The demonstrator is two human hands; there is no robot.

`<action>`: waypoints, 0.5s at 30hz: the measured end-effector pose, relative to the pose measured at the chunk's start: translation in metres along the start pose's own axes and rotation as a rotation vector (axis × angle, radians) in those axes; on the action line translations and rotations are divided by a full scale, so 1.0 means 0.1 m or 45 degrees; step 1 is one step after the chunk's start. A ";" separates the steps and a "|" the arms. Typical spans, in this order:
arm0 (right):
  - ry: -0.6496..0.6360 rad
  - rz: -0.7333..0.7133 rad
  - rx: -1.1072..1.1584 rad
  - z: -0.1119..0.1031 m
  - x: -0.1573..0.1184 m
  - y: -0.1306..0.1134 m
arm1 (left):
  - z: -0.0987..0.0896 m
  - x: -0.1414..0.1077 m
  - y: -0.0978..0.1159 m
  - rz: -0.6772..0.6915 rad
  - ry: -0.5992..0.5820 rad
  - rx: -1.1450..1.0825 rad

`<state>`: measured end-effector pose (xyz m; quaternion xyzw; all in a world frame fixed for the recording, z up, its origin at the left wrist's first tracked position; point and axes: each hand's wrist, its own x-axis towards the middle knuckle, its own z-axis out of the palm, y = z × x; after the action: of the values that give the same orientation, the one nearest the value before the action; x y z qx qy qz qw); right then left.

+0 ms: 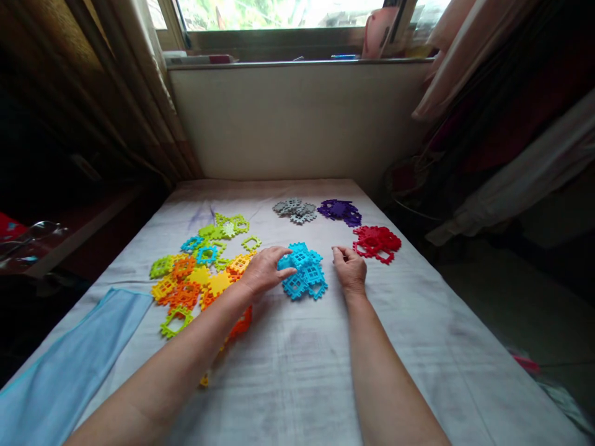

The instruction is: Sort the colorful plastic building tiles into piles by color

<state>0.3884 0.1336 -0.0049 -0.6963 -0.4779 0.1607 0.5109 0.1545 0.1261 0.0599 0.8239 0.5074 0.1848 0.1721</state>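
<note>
A pile of blue plastic interlocking tiles (304, 272) with toothed edges lies mid-table. My left hand (264, 270) is at its left side, thumb and fingers apart, the fingertips at the pile's edge; it grips no tile that I can see. To the right of the pile, apart from it, is my right hand (349, 267) with its fingers curled in and nothing visible in them. Beneath and beside my left arm spreads a mixed heap of yellow tiles (218, 284), orange tiles (184, 295), green tiles (176, 322) and a few blue ones, partly hidden by that arm.
Farther back lie a grey tile pile (295, 210) and a purple tile pile (340, 210). Red tiles (377, 243) are heaped near the right edge. A light blue cloth (88, 353) lies at the left on the white-covered table (297, 384). A wall and window stand behind.
</note>
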 end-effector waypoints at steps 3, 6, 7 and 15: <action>-0.008 -0.007 -0.010 0.00 0.00 0.00 | -0.17 -0.11 -0.22 -0.049 0.038 0.086; -0.008 -0.024 -0.030 0.00 -0.01 0.00 | -0.44 -0.25 -0.54 -0.213 0.084 0.279; -0.004 -0.027 -0.042 0.00 -0.01 0.00 | -0.53 -0.30 -0.66 -0.271 0.108 0.362; -0.001 -0.057 -0.112 -0.02 -0.01 0.00 | -1.03 -0.53 -1.30 -0.560 -0.123 0.599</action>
<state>0.3892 0.1318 -0.0049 -0.7072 -0.5000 0.1282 0.4831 -0.0177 0.1437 0.0814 0.7194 0.6934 -0.0184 0.0365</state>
